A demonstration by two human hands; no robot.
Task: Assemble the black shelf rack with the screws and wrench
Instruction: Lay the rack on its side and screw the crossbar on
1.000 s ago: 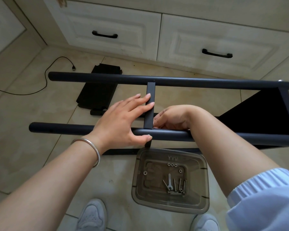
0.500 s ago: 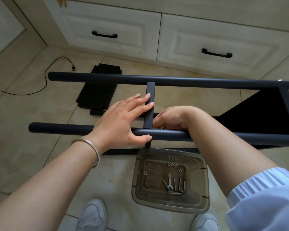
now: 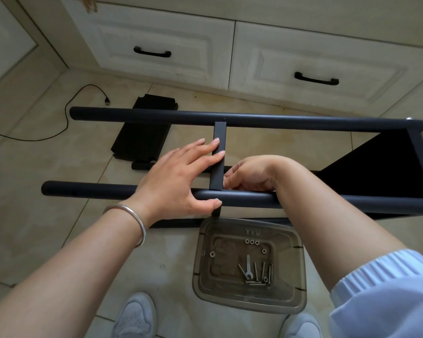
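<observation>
- While the black metal shelf rack is lying on its side on the tiled floor, the left hand is pressing spread fingers against the flat black crossbar, thumb hooking the near round black tube, probably steadying the joint.
- Just right of that hand, the right hand is curling behind the crossbar's lower end; what it is gripping, I cannot tell.
- Below both hands, a smoky translucent plastic tray is holding long silver screws, a small flat silver wrench and several washers.
- Beyond the left hand, a black panel is waiting on the floor.
</observation>
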